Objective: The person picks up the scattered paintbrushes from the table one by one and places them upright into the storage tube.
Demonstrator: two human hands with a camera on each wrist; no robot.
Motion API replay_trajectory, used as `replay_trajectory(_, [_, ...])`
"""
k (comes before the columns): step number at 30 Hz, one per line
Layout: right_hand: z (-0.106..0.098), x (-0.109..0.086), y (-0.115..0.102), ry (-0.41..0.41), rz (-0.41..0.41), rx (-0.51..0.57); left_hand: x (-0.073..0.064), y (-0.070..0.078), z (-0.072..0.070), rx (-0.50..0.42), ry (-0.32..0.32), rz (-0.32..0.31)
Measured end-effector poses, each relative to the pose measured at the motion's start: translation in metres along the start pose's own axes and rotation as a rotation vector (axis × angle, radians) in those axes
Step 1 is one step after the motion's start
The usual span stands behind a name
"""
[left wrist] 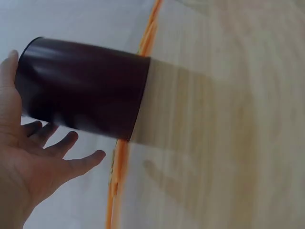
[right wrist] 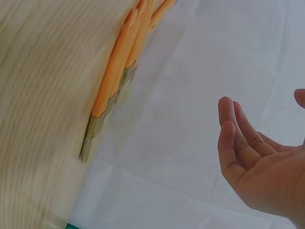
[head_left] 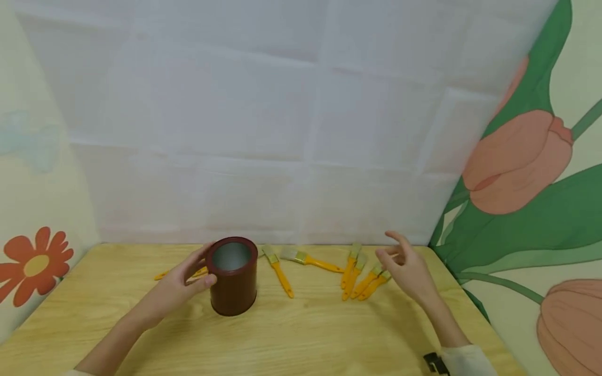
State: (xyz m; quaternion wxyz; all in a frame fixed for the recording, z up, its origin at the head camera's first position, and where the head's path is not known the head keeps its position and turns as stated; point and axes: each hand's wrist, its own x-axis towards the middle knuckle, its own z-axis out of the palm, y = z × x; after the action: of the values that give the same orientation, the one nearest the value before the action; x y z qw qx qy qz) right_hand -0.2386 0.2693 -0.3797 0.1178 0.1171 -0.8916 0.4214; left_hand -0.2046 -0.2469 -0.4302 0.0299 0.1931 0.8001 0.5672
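A dark red, open-topped can (head_left: 233,295) stands upright on the wooden table, its pale inside visible. My left hand (head_left: 176,287) holds it near the rim from the left, thumb on the near side and fingers round the back. In the left wrist view the outer fingers (left wrist: 83,164) spread away from the can wall. Over the right side of the table, my right hand (head_left: 409,269) is raised with loosely bent fingers and nothing in it. Close to it lies a group of yellow-handled paintbrushes (head_left: 359,282), bristles pointing toward the back.
Right of the can lie two more paintbrushes, one slanted (head_left: 282,277) and one nearly sideways (head_left: 322,263). Another yellow handle (head_left: 162,274) shows partly behind my left hand. A white sheet (head_left: 282,130) hangs along the table's back edge, and flower-painted walls (head_left: 517,167) flank both sides.
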Motion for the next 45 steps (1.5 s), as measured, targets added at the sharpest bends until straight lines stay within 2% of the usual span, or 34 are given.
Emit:
replay_trajectory(4, [-0.002, -0.007, -0.007, -0.016, -0.018, -0.044, 0.003, 0.003, 0.02, -0.032, 0.019, -0.029])
replay_trajectory(8, [-0.001, -0.007, -0.012, -0.023, -0.032, -0.071, 0.002, 0.007, 0.033, -0.045, 0.067, -0.043])
replay_trajectory(12, [0.001, -0.004, -0.018, -0.019, -0.053, -0.093, 0.002, 0.013, 0.041, -0.09, 0.052, -0.038])
replay_trajectory(19, [0.004, -0.002, -0.021, -0.012, -0.075, -0.157, 0.0, 0.025, 0.062, -0.134, -0.058, -0.006])
replay_trajectory(27, [0.011, -0.003, -0.021, -0.021, -0.075, -0.217, -0.004, 0.039, 0.093, -0.165, -0.203, 0.072])
replay_trajectory(32, [0.011, -0.004, -0.023, -0.018, -0.087, -0.26, -0.008, 0.048, 0.117, -0.224, -0.287, 0.07])
replay_trajectory(37, [0.018, 0.002, -0.022, -0.027, -0.101, -0.225, -0.01, 0.052, 0.133, -0.283, -0.373, 0.091])
replay_trajectory(40, [0.033, 0.018, -0.019, -0.093, -0.12, -0.177, -0.011, 0.053, 0.137, -0.314, -0.394, 0.09])
replay_trajectory(45, [0.064, 0.054, -0.017, -0.311, -0.159, -0.203, -0.014, 0.053, 0.139, -0.331, -0.388, 0.087])
